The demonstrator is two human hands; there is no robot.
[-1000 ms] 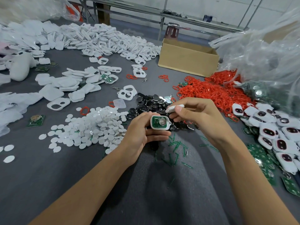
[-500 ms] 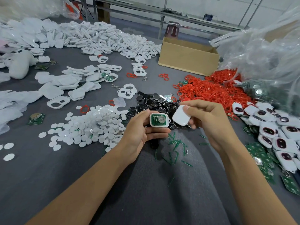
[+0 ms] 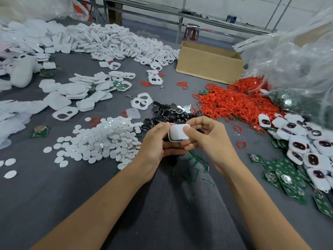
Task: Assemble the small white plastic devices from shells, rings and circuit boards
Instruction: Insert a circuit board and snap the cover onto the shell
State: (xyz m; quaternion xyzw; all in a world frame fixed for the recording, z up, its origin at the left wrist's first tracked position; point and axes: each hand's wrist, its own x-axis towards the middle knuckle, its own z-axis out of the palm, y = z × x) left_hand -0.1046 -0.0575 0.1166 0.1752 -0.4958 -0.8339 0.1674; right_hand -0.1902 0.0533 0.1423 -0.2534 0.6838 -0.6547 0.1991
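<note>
Both hands meet at the centre over my lap, around one small white device [image 3: 177, 134]. My left hand [image 3: 158, 143] cups it from below and the left, fingers curled under it. My right hand [image 3: 207, 136] pinches it from the right, thumb pressing on the white back shell that now covers the board. A thin dark seam shows along the device's lower edge. Red rings [image 3: 232, 103] lie heaped at right, green circuit boards [image 3: 286, 170] at lower right, white shells [image 3: 115, 44] at back left.
White round discs [image 3: 106, 139] lie heaped left of my hands, dark coin cells [image 3: 171, 112] just behind them. Finished white devices [image 3: 306, 141] pile at right under a clear plastic bag [image 3: 292, 56]. A cardboard box [image 3: 209, 64] stands behind. Green clippings [image 3: 196, 165] litter my lap.
My right hand brought the white back shell over and set it on the open half in my left hand. The green board and coin cell are now covered.
</note>
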